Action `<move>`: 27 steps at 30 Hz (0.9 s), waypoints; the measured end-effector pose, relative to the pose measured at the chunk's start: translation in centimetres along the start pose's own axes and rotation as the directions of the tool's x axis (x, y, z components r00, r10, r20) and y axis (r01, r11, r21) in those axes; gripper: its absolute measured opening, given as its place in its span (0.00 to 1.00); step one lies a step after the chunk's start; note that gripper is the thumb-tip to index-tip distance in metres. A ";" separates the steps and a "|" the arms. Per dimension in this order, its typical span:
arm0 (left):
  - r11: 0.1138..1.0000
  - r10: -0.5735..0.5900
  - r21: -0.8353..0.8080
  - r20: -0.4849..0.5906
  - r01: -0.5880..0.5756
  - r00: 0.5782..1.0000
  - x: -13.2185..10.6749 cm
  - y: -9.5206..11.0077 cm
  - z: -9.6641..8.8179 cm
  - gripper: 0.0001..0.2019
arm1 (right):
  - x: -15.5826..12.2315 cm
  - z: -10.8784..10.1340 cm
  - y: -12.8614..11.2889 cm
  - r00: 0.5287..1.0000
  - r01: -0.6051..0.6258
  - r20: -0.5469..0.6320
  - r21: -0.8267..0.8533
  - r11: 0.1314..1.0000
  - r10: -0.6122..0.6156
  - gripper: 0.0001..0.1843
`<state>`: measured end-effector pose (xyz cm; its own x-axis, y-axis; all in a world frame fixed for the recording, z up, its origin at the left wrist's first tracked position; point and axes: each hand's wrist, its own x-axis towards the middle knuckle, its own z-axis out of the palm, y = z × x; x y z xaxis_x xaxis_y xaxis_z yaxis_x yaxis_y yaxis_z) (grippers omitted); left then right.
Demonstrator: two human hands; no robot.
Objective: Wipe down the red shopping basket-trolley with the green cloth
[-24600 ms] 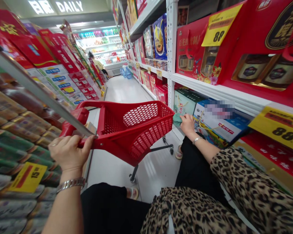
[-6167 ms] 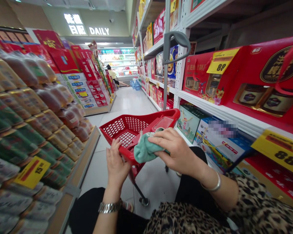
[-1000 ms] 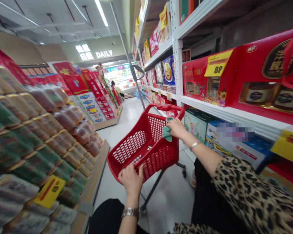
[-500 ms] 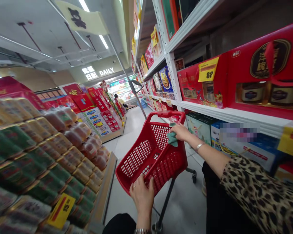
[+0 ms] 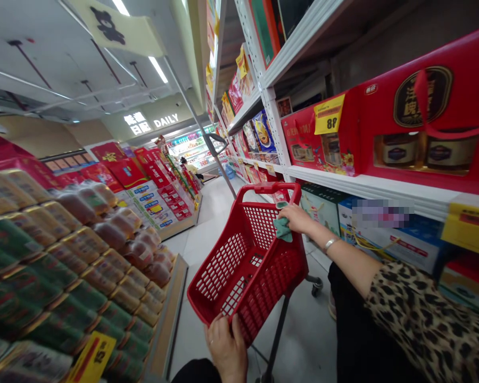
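Observation:
A red plastic shopping cart (image 5: 252,187) with lattice sides stands tilted in the view, its basket bare inside. My left hand (image 5: 226,343) grips the rim at the basket's near end, fingers hooked over the edge. My right hand (image 5: 296,217) is closed on a green cloth (image 5: 283,230), which lies against the top rim on the right side, close to the cart's handle. Below the basket, a dark leg (image 5: 277,335) and a caster wheel (image 5: 316,289) show. The palm sides of both hands are hidden.
White shelves (image 5: 323,180) with red gift boxes (image 5: 427,122) line the right side. Stacked packs of cans (image 5: 75,268) rise on a low platform at left. A pole (image 5: 195,114) carrying a bear flag stands beyond the cart. Tiled floor (image 5: 215,205) runs down the aisle.
My view has shifted slightly, so the shelves and flag sit further left. My left hand is slightly lower at the rim. The right hand and cloth stay at almost the same spot.

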<state>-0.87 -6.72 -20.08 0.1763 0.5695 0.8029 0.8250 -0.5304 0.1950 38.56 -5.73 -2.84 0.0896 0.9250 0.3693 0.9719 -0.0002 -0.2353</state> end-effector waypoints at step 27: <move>0.999 0.030 0.020 -0.062 -0.028 0.998 -1.0 0.4 -0.7 0.12 | -5.3 4.0 -2.4 0.987 0.073 -0.160 0.284 0.956 -0.028 0.23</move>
<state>-1.10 -7.95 -20.39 0.1669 0.5134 0.8418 0.8305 -0.5334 0.1606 34.92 -9.14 -7.81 0.0959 0.8520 0.5146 0.8738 0.1756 -0.4535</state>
